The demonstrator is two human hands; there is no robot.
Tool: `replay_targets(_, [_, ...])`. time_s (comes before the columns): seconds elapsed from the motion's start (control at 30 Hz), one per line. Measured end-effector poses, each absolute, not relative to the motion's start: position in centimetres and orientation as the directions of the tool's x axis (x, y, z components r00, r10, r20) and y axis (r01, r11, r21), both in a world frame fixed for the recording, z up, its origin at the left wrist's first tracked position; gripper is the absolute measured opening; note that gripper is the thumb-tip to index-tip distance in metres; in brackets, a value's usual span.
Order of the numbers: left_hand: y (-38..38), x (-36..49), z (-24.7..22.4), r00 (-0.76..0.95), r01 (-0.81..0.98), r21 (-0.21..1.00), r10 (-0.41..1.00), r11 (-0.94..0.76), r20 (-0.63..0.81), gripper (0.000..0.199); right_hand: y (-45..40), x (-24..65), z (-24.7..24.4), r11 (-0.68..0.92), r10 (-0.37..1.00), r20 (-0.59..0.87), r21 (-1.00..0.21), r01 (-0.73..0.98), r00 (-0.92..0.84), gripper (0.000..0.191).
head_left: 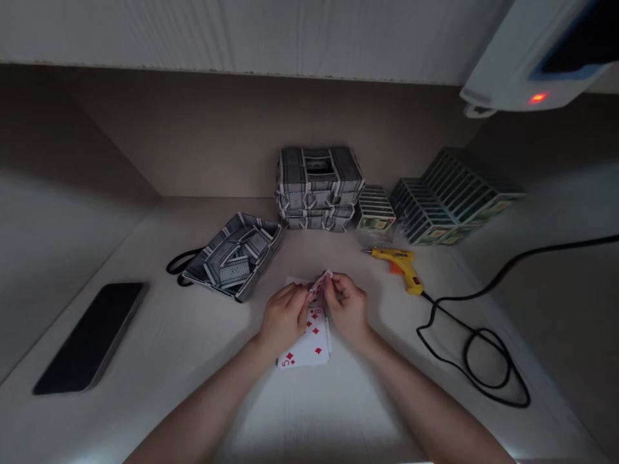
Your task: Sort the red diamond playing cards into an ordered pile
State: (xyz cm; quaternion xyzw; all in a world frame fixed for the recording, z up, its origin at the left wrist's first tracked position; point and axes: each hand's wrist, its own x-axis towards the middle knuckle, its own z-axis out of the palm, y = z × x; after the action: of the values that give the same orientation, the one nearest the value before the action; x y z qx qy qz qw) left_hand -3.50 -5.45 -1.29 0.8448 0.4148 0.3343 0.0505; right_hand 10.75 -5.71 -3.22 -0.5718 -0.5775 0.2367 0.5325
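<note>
Both of my hands meet over the middle of the table, pinching one playing card (318, 288) between them. My left hand (285, 316) grips its left end and my right hand (349, 306) its upper right end. The card is tilted up off the table and looks bent or folded; red marks show on its face. Beneath it lie several loose playing cards (307, 348) face up, with red diamonds, a 5 and an 8 visible. My left fingers partly cover them.
Left of my hands sits a tray made of cards (236, 293), holding loose cards, with scissors handles (181, 265) beside it. A black phone (89, 338) lies far left. Behind stand stacked card-built boxes (316, 187) and packed card decks (430, 209). A yellow glue gun (403, 267) trails a black cord (483, 354).
</note>
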Motion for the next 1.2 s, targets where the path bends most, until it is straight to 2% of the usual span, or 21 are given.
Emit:
replay_targets(0.23, [-5.5, -3.4, -1.3, 0.48, 0.64, 0.328, 0.695, -0.694, 0.535, 0.013, -5.7, 10.9, -3.2, 0.223, 0.897, 0.351, -0.886, 0.407, 0.271, 0.017])
replay_targets(0.4, [-5.4, -3.8, -1.4, 0.489, 0.642, 0.33, 0.701, -0.692, 0.519, 0.012, -5.2, 11.5, -2.5, 0.252, 0.944, 0.287, -0.945, 0.208, 0.162, 0.014])
replay_targets(0.5, [-5.2, -4.2, -1.6, 0.457, 0.671, 0.348, 0.735, -0.655, 0.501, 0.012, -5.0, 11.5, -2.2, 0.28, 0.953, 0.29, -0.954, 0.108, 0.089, 0.019])
replay_targets(0.7, [-5.1, -4.0, -2.0, 0.333, 0.703, 0.459, 0.822, -0.543, 0.463, 0.01, -4.9, 11.4, -2.9, 0.219, 0.962, 0.242, -0.961, 0.171, 0.129, 0.023])
replay_targets(0.83, [-5.2, -3.9, -2.2, 0.22, 0.709, 0.547, 0.876, -0.446, 0.429, 0.013, -5.1, 11.4, -2.7, 0.229, 0.964, 0.249, -0.957, 0.177, 0.097, 0.022])
replay_targets(1.2, [-5.0, -3.8, -1.9, 0.15, 0.701, 0.623, 0.926, -0.347, 0.347, 0.023, -5.4, 11.0, -2.3, 0.219, 0.967, 0.235, -0.963, 0.155, 0.097, 0.02])
